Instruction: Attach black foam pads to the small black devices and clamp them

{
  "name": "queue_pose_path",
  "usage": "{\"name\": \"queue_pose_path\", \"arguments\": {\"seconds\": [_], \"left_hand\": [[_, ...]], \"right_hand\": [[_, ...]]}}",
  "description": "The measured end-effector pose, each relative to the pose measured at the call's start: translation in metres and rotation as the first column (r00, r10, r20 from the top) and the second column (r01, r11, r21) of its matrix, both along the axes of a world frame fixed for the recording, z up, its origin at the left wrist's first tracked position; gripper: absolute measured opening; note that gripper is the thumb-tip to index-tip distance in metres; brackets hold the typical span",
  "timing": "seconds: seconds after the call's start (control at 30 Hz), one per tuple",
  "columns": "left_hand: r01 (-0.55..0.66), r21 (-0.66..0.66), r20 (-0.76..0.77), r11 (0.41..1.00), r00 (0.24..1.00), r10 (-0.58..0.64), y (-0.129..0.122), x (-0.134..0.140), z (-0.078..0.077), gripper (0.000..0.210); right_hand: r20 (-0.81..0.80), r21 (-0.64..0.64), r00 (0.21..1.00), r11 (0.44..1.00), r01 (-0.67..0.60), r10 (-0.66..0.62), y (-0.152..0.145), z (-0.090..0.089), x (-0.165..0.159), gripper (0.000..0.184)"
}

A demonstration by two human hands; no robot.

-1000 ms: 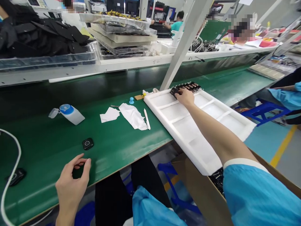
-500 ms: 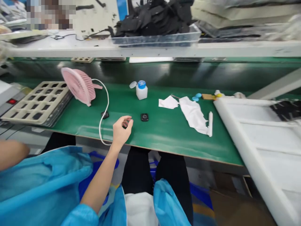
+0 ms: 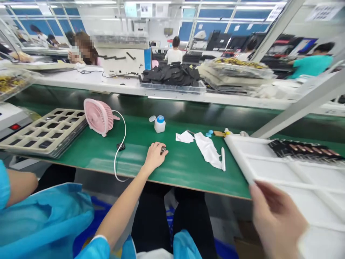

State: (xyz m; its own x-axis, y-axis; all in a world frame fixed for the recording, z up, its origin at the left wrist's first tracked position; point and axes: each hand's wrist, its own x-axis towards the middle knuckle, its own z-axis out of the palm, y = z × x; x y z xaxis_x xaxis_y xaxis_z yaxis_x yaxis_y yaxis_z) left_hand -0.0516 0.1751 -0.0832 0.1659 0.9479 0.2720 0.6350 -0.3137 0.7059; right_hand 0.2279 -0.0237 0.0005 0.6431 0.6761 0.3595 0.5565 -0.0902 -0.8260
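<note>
My left hand (image 3: 155, 157) is closed around a small black smartwatch case (image 3: 163, 150) on the green bench mat, its round dial showing between thumb and fingers. At the right, over the edge of a white divided tray (image 3: 258, 169), my right hand (image 3: 277, 219) is smeared by motion; its fingers look curled, and whether they hold anything cannot be made out. A second small black watch-like piece (image 3: 121, 146) lies beside the white cable (image 3: 124, 129). Behind my left hand stands a white bottle (image 3: 160, 126) with a blue top and its lid flipped up.
A pink fan (image 3: 99, 117) stands left of the bottle, near stacked beige trays (image 3: 45, 131) with dark pieces. White cloths (image 3: 207, 149) and a white roll (image 3: 223, 159) lie to the right. A co-worker's blue sleeve (image 3: 40, 216) is close on my left. A shelf (image 3: 229, 99) spans the back.
My left hand has moved right onto the smartwatch and closed on it. My right hand has come into view at the right. The camera view has tilted up, showing more of the room.
</note>
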Motion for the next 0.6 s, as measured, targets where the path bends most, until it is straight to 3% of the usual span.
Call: {"name": "queue_pose_path", "arguments": {"seconds": [0.07,0.13,0.27,0.37,0.47,0.53,0.6], "left_hand": [[-0.02,-0.029,0.102,0.999,0.994,0.023,-0.005,-0.004,-0.001,0.018],[-0.047,-0.077,0.207,0.996,0.976,0.062,-0.011,-0.007,-0.003,0.022],[-0.055,-0.173,0.395,0.983,0.911,0.121,-0.021,-0.007,-0.002,0.027],[-0.036,-0.221,0.5,0.975,0.854,0.145,-0.034,-0.007,0.011,0.028],[-0.058,-0.189,0.59,0.98,0.792,0.161,-0.061,-0.011,0.037,0.03],[-0.099,-0.068,0.63,0.993,0.768,0.12,-0.083,-0.017,0.058,0.025],[-0.153,0.099,0.595,0.983,0.801,0.064,-0.101,-0.022,0.076,0.02]], "right_hand": [[-0.022,0.066,0.989,0.987,-0.147,0.148,0.038,0.022,-0.023,0.021],[0.044,0.122,0.935,0.927,-0.353,0.351,0.092,0.048,-0.045,0.022],[0.402,0.159,0.799,0.825,-0.542,0.447,0.214,0.101,-0.083,0.02],[0.572,0.115,0.72,0.832,-0.543,0.392,0.29,0.133,-0.105,0.023],[0.606,0.047,0.684,0.84,-0.541,0.407,0.339,0.15,-0.119,0.023],[0.575,-0.019,0.689,0.849,-0.528,0.441,0.356,0.156,-0.123,0.017],[0.539,-0.065,0.697,0.848,-0.526,0.473,0.362,0.162,-0.125,0.011]]}}
